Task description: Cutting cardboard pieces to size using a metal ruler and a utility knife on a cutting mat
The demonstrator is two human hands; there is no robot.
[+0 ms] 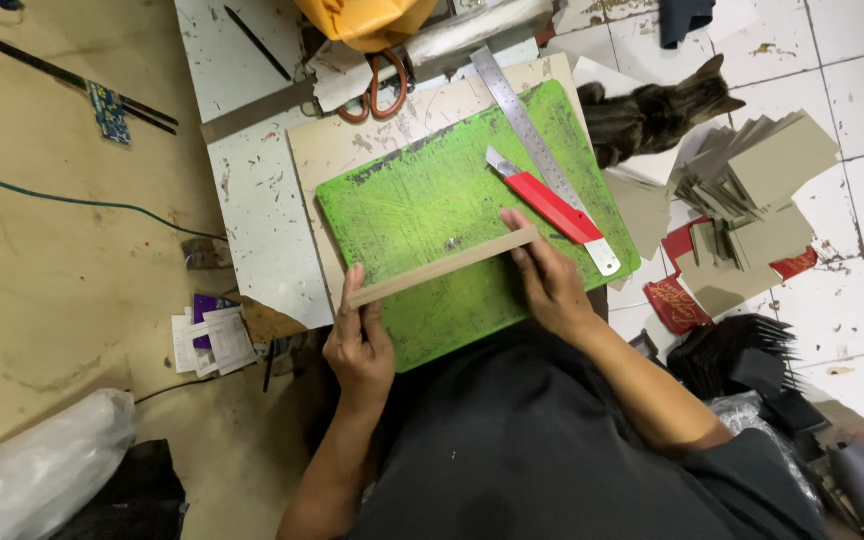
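Holding a long cardboard strip (442,267) across the green cutting mat (422,200): your left hand (359,345) fingers clamp its left end, right hand (549,280) fingers pinch the right end. Red utility knife (544,197) and steel ruler (542,150) lie just beyond, touching.

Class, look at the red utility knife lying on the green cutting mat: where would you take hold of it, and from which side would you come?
Grip the red utility knife by its red handle, probably from the lower right end, away from the bare blade that points to the upper left. The steel ruler lies close along its far edge, so come from above or the green cutting mat side.
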